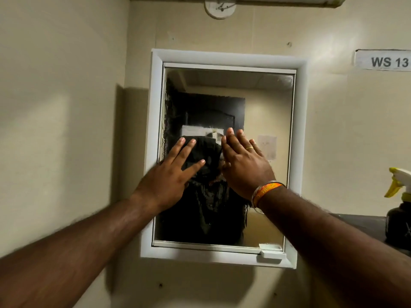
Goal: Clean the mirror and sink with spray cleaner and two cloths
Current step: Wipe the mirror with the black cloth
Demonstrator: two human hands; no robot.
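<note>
A white-framed mirror (pixel 266 103) hangs on the beige wall straight ahead. Both of my hands lie flat against its glass with straight, spread fingers. My left hand (pixel 171 174) presses on the left part of a dark cloth (pixel 205 152). My right hand (pixel 242 161), with a ring and an orange wristband, presses at the cloth's right edge. Much of the cloth blends with the dark reflection behind it. A spray bottle (pixel 399 210) with a yellow trigger and a dark body stands at the far right. The sink is out of view.
The spray bottle stands on a dark shelf (pixel 364 225) to the right of the mirror. A sign reading "WS 13" (pixel 387 61) is on the wall at upper right. A round white fitting (pixel 220 7) sits above the mirror.
</note>
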